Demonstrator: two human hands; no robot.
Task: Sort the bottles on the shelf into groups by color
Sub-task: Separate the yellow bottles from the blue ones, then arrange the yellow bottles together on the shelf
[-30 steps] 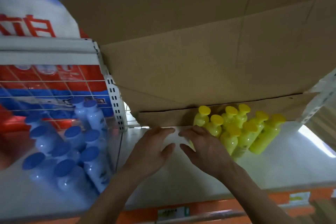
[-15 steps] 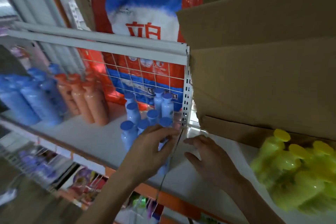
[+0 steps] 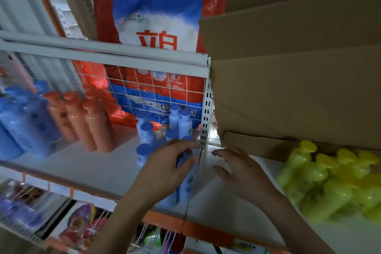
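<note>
Several pale bottles with blue caps (image 3: 146, 133) stand on the white shelf (image 3: 86, 163), just left of a clear divider (image 3: 192, 181). My left hand (image 3: 168, 164) reaches into this cluster, its fingers curled over the top of the blue-capped bottle (image 3: 185, 188) nearest the divider. My right hand (image 3: 240, 171) hovers right of the divider with fingers spread and relaxed, holding nothing. A blurred group of yellow bottles (image 3: 329, 183) sits further right. Orange bottles (image 3: 90, 123) and larger blue bottles (image 3: 18, 128) stand at the left.
A big cardboard box (image 3: 299, 78) overhangs the shelf above the yellow bottles. A wire grid (image 3: 156, 93) and perforated post (image 3: 206, 117) back the shelf, with a red and blue bag (image 3: 156, 16) behind. Packaged goods (image 3: 82, 225) hang below the orange shelf edge.
The view swung left from the yellow bottles. My left hand crossed the divider onto the blue-capped bottles. My right hand left the yellow group and stays near the divider.
</note>
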